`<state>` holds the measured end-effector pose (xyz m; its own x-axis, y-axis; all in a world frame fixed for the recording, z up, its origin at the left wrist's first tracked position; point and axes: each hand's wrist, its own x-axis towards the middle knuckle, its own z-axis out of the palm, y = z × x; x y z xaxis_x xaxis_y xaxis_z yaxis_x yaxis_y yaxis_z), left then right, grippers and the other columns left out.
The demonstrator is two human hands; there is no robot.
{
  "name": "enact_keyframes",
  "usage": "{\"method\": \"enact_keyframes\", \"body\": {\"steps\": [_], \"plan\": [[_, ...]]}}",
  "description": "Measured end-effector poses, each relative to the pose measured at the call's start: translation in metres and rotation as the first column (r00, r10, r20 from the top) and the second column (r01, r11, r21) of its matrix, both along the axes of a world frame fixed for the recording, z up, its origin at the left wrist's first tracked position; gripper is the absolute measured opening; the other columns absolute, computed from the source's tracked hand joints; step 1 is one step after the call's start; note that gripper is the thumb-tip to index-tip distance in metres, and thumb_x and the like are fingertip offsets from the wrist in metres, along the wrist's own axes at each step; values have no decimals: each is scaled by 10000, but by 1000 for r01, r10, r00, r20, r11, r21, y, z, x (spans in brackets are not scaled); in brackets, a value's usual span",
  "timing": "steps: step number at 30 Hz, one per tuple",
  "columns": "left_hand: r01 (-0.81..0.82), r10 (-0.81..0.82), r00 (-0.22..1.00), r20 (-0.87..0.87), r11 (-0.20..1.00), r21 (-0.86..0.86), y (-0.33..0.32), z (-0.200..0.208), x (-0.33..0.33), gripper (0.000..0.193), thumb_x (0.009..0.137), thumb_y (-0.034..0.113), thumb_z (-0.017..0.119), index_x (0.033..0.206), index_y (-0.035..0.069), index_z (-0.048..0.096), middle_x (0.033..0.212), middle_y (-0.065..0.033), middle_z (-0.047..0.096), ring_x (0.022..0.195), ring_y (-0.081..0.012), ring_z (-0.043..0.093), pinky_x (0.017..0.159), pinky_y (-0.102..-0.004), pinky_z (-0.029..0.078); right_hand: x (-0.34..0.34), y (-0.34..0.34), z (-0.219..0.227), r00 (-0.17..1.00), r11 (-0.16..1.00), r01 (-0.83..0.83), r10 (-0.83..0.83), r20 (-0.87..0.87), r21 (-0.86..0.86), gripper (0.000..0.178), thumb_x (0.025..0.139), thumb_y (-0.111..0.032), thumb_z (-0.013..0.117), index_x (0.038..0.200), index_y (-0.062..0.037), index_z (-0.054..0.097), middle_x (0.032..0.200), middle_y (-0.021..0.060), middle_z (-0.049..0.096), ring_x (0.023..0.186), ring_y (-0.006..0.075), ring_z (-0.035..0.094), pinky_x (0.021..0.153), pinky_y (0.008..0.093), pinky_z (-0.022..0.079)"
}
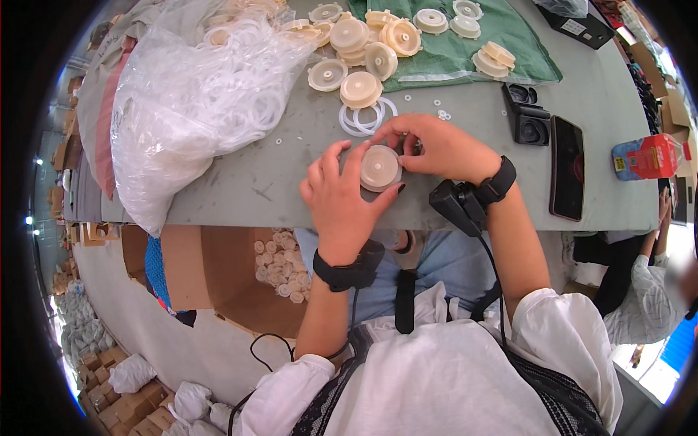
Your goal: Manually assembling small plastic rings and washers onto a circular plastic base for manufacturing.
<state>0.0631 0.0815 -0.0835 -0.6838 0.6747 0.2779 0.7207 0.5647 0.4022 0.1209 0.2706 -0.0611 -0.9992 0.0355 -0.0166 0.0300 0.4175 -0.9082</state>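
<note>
Left hand [339,198]: pinching pale disc [379,168], seemingly for steadiness.
Right hand [445,148]: curled at far-right rim; cannot tell whether pinching.
White rings [379,116]: just beyond, likely handy.

Round part [379,168] I hold: plastic, smooth, faintly translucent. Bag [171,123], left: clear plastic film, glossy, creased. Sheet [529,64], far: woven-looking, matt. Tabletop [251,190]: smooth, matt, smudged. Phone [567,167], right: glossy screen. Carton [231,263], near left: matt cardboard. My shirt [465,378], near: soft-looking cloth.
</note>
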Motion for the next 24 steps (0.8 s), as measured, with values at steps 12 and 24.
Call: {"method": "enact_keyframes", "body": {"steps": [12,24], "plan": [[-90,-51,899,435,951,297,-61,22,5,543,741,8,649,1267,13,515,1206,-111,577,1111,-200,556,963,-308,426,-6,2,2,902,924,382,-380,-207,-32,276,791,-108,645,1066,-94,640,752,16,606,627,150,545,591,306,472],[-299,522,781,343,794,-528,-281,-90,-4,602,745,230,707,1294,82,510,1152,-191,579,1080,-357,574,902,-421,476,-31,0,-22,895,714,440,-296,-333,545,249,779,-249,718,951,-88,637,901,103,632,884,288,595,768,409,480]]}}
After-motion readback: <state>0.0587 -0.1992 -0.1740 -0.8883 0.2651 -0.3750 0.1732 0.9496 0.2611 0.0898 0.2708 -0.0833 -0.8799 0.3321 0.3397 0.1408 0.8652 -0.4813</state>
